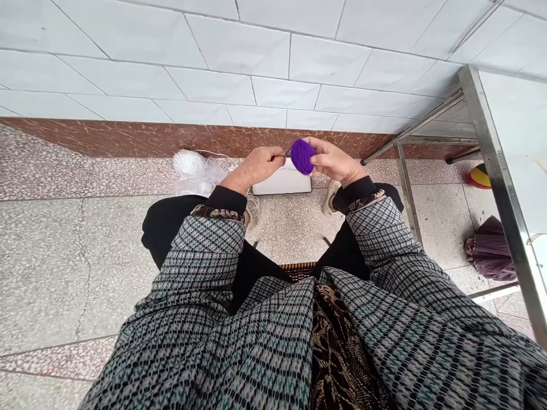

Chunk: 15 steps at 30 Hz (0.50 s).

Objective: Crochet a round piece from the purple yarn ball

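Note:
A ball of purple yarn (pixel 302 156) is gripped in my right hand (pixel 331 159), thumb on the near side and fingers behind it. My left hand (pixel 260 166) pinches a thin dark strand beside the ball; the strand runs up to the yarn. Whether it is only yarn or a thin tool I cannot tell. Below both hands a shallow box with a white inside (pixel 282 181) lies on the floor between my feet. White yarn (pixel 189 164) rests in a clear plastic bag to the left, and loose white strands trail toward my left foot.
A tiled wall (pixel 269 57) with a brown stone base rises in front. On the right stands a metal-framed table (pixel 487 125). Under it are a purple cloth bundle (pixel 491 249) and a red, yellow and green round object (pixel 480 176). The speckled floor (pixel 43 256) stretches left.

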Motion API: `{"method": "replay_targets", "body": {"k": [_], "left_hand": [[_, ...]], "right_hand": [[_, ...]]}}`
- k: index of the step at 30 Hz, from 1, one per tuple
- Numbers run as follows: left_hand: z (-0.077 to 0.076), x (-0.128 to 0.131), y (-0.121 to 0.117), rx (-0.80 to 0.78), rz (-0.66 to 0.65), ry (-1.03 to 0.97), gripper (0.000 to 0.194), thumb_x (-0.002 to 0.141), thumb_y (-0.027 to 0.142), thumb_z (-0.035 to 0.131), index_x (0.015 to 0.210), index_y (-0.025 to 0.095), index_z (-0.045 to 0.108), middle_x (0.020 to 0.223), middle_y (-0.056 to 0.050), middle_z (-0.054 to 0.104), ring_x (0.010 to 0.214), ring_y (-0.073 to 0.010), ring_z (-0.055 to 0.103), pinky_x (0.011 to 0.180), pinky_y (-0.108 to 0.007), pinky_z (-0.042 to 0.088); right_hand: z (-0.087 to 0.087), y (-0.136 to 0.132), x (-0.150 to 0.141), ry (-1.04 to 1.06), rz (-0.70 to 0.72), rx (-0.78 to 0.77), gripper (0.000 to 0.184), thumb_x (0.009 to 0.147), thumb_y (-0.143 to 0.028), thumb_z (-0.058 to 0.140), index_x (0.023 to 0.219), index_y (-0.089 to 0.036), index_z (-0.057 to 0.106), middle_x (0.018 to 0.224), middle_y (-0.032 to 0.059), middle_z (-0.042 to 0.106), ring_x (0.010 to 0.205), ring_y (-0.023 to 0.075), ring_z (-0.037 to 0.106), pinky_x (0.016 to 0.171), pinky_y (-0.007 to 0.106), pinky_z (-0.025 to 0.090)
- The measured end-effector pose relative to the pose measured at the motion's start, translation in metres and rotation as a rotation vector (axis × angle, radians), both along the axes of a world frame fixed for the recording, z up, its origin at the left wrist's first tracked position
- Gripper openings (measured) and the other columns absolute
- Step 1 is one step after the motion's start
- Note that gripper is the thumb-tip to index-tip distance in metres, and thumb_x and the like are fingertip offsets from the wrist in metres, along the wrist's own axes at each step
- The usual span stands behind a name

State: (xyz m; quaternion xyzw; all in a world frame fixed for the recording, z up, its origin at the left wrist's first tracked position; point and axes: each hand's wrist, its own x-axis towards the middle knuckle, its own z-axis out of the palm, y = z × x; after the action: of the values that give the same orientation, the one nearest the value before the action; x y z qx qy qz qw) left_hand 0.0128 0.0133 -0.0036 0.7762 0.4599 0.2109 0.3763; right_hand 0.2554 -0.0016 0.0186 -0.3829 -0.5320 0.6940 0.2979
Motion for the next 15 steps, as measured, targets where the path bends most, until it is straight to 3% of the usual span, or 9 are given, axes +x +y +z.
{"method": "replay_targets", "body": {"k": [3,7,10,15], "left_hand": [[-0.004,0.009,-0.005,-0.054,-0.087,0.000,0.021,0.094,0.025,0.057,0.074,0.022,0.060,0.068,0.001,0.058,0.069,-0.0164,0.052,0.070,-0.031,0.042],[-0.006,0.019,-0.013,-0.102,-0.210,0.018,0.022,0.093,0.027,0.058,0.072,0.023,0.059,0.067,0.002,0.056,0.068,-0.0160,0.051,0.073,-0.032,0.042],[-0.006,0.021,-0.015,-0.119,-0.282,0.023,0.021,0.092,0.029,0.058,0.072,0.022,0.062,0.071,0.001,0.061,0.071,-0.0169,0.055,0.077,-0.032,0.045],[-0.004,0.017,-0.014,-0.104,-0.333,0.039,0.021,0.090,0.027,0.059,0.071,0.022,0.065,0.070,0.001,0.065,0.067,-0.0163,0.055,0.074,-0.033,0.044]], "right_hand": [[0.001,0.001,-0.002,0.029,-0.126,-0.013,0.066,0.078,-0.054,0.098,0.121,-0.023,0.059,0.095,0.0006,0.063,0.079,0.0148,0.063,0.065,0.025,0.056],[0.000,0.000,-0.009,0.027,-0.220,-0.018,0.061,0.083,-0.057,0.096,0.117,-0.024,0.057,0.096,0.0013,0.062,0.080,0.0155,0.062,0.068,0.027,0.058],[-0.007,0.002,-0.014,-0.057,-0.272,-0.004,0.049,0.089,-0.047,0.091,0.114,-0.024,0.055,0.095,0.0003,0.063,0.077,0.0146,0.062,0.067,0.027,0.056],[-0.017,0.008,-0.017,-0.408,-0.399,0.032,0.037,0.089,-0.018,0.080,0.107,-0.025,0.049,0.091,-0.0026,0.062,0.068,0.0118,0.056,0.058,0.022,0.048]]}}
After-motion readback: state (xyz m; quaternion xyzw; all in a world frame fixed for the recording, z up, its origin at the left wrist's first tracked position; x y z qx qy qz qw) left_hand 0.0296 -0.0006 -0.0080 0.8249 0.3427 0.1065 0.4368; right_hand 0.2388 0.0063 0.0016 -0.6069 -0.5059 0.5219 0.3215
